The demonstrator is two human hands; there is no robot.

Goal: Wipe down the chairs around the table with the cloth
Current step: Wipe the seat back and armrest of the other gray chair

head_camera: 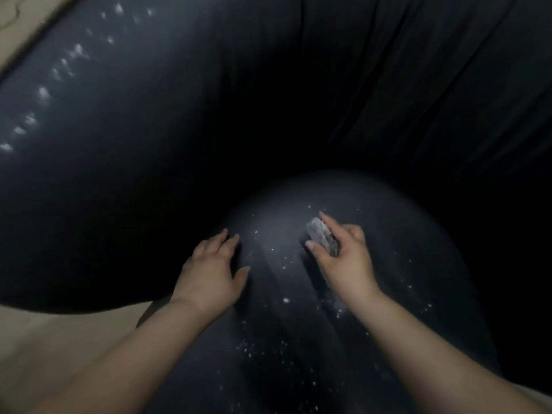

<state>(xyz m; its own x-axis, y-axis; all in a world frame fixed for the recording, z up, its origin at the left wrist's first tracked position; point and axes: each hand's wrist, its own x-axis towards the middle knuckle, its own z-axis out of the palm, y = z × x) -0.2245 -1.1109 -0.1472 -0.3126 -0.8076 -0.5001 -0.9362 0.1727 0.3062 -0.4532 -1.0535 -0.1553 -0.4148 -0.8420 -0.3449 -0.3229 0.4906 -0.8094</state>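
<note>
I note a strip of pale floor [44,330] at the near left and far left corner. A large dark surface [149,144], smooth and curved, fills the far left, with whitish smudges along its far edge; I cannot tell what it is. Dark draped fabric [418,85] hangs at the far right. Centre and near, a rounded dark chair seat [283,324] carries scattered white specks and streaks. My left hand [212,273] lies flat on the seat's left part, fingers straight, pointing far. To its right, my right hand [343,258] pinches a bunched grey cloth [321,236] between thumb and fingers against the seat; its long axis runs far-left to near-right.
</note>
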